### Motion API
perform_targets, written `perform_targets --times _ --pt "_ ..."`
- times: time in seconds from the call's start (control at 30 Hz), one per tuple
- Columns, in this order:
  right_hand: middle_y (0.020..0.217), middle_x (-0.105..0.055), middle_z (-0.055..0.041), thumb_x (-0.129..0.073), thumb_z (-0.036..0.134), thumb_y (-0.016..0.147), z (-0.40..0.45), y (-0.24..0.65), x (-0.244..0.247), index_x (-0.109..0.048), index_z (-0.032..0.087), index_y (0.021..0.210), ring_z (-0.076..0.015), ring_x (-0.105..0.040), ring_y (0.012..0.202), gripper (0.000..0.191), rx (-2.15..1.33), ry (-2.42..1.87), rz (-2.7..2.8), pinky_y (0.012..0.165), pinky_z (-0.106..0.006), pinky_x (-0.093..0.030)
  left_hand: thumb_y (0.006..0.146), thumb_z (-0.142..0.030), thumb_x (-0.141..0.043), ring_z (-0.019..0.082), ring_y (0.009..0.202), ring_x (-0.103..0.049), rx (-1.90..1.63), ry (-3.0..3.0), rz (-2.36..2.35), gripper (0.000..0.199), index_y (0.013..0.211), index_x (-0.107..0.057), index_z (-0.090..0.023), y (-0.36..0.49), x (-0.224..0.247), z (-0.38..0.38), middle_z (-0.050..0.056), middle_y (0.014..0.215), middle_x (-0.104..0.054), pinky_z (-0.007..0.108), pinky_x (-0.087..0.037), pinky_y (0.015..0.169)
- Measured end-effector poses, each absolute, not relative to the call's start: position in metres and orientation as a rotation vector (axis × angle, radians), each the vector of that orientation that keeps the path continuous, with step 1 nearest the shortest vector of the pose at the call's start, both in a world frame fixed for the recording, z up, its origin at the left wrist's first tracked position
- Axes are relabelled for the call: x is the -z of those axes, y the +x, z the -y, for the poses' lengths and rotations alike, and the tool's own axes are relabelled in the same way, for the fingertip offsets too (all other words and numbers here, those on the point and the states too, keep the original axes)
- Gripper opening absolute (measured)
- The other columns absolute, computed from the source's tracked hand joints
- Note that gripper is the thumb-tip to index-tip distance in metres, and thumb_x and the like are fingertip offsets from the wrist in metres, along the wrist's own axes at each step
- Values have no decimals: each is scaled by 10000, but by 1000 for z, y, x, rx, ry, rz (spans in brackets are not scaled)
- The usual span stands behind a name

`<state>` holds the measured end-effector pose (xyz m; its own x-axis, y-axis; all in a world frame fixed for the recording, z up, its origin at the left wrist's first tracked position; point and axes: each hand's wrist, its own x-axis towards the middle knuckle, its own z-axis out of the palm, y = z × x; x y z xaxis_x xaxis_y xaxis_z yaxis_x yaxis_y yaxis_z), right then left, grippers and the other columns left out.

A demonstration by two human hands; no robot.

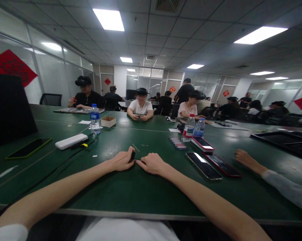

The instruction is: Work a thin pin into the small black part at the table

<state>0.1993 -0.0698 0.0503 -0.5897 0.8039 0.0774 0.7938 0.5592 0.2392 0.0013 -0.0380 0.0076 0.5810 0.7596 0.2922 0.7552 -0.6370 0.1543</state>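
Observation:
My left hand rests on the green table with its fingers closed around a small black object, whose kind I cannot make out. Close beside it on the right, my right hand is curled, thumb and fingertips pointing at the left hand. A narrow gap parts the two hands. Whatever the right fingers may hold is too small or hidden to name. To the right of my hands lies a phone with a dark screen, beside a red-edged phone.
A white power bank with a black cable and a green-edged phone lie left. Further back stand a water bottle, a small open box and two bottles at right. Another person's hand rests at right; several people sit beyond.

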Motion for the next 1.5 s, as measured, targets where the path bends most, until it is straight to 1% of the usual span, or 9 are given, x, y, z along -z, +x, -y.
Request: perform_targets --times 0.27,0.4,0.6,0.87,1.07,1.17,1.23,1.37,1.5 --pt "903 -686 -140 -87 606 895 69 199 -48 -691 171 925 -235 -646 828 744 -349 1449 -2745 738 -321 -448 839 -332 -407 214 673 -617 -542 2802 -1290 330 1095 -282 -166 1 -7 37 27 756 -566 283 -394 598" --pt "884 -685 -137 -72 613 890 69 200 -47 -691 171 907 -229 -648 792 761 -349 1459 -2750 706 -315 -454 841 -346 -412 209 684 -614 -542 2794 -1281 336 1093 -281 -166 1 -7 36 33 777 -571 282 -393 610" --pt "906 -685 -133 -81 605 896 68 200 -48 -687 174 928 -217 -648 813 744 -317 1472 -2750 718 -297 -453 846 -365 -403 203 647 -604 -519 2778 -1263 342 1101 -278 -173 1 -9 36 17 734 -572 277 -385 588" --pt "938 -681 -129 -82 610 892 70 198 -49 -687 180 947 -236 -636 865 745 -314 1580 -2686 760 -317 -449 826 -384 -437 227 728 -619 -447 2762 -1274 361 1094 -298 -185 3 -12 39 36 804 -617 289 -391 620" --pt "864 -691 -122 -66 596 896 69 201 -45 -699 182 870 -242 -643 816 757 -393 1563 -2732 721 -321 -453 830 -392 -422 222 702 -615 -484 2729 -1224 349 1095 -304 -198 4 -12 39 19 760 -621 281 -375 593" --pt "862 -694 -116 -68 577 906 66 203 -43 -696 192 868 -231 -646 786 737 -399 1555 -2750 711 -320 -453 826 -361 -419 220 704 -609 -493 2752 -1205 315 1079 -328 -196 4 -13 39 28 781 -622 287 -383 617" --pt "868 -695 -114 -80 565 912 65 204 -41 -695 196 876 -223 -647 785 718 -378 1571 -2751 715 -314 -451 817 -312 -415 223 732 -606 -496 2781 -1184 300 1084 -339 -198 3 -14 40 36 812 -620 294 -392 646" --pt "890 -695 -118 -108 557 917 66 204 -42 -694 191 897 -220 -649 806 692 -332 1595 -2749 735 -306 -450 810 -216 -378 222 862 -598 -529 2785 -1102 307 1116 -347 -216 2 -15 40 47 944 -616 304 -405 741" --pt "886 -695 -121 -134 560 915 69 203 -44 -694 182 886 -218 -651 801 677 -338 1611 -2739 722 -299 -457 830 -223 -366 216 899 -591 -548 2759 -1101 258 1088 -379 -223 2 -15 39 45 961 -611 305 -409 774"
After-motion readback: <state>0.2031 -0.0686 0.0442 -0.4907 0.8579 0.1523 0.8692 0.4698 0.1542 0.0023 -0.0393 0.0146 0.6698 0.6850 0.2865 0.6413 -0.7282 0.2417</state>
